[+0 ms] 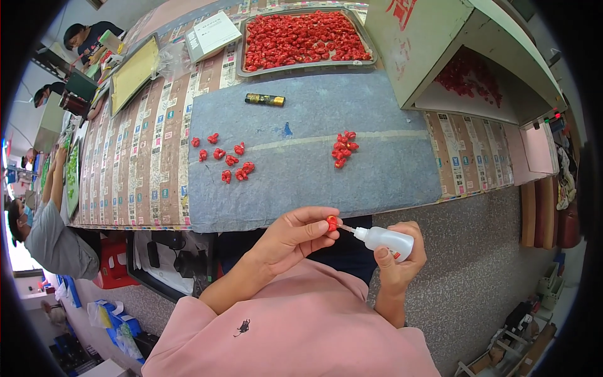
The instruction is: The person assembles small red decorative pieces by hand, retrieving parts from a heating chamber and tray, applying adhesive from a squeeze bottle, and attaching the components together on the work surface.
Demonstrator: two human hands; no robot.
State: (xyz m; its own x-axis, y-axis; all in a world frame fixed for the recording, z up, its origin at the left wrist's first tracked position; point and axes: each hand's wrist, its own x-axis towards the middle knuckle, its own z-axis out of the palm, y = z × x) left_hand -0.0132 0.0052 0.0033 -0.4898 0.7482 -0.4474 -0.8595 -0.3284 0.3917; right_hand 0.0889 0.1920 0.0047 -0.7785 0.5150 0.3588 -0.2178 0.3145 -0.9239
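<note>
Just past the table's near edge, my left hand (pixel 290 236) pinches a small red piece (pixel 332 223) between thumb and fingers. My right hand (pixel 402 267) is wrapped round a white squeeze bottle (pixel 384 240) tilted on its side. Its thin nozzle points left and reaches the red piece, or very close to it. On the blue cloth (pixel 301 182) ahead of my hands lie several loose red pieces (pixel 219 153) spread out at the left. Further right, more red pieces sit in a tight cluster (pixel 343 149).
A black and gold cylinder (pixel 264 99) lies on the cloth. Behind it stands a metal tray (pixel 304 68) full of red pieces. At the back right is an open grey box (pixel 433 44) with dark red bits inside. A white box (pixel 213 36) and co-workers are at the left.
</note>
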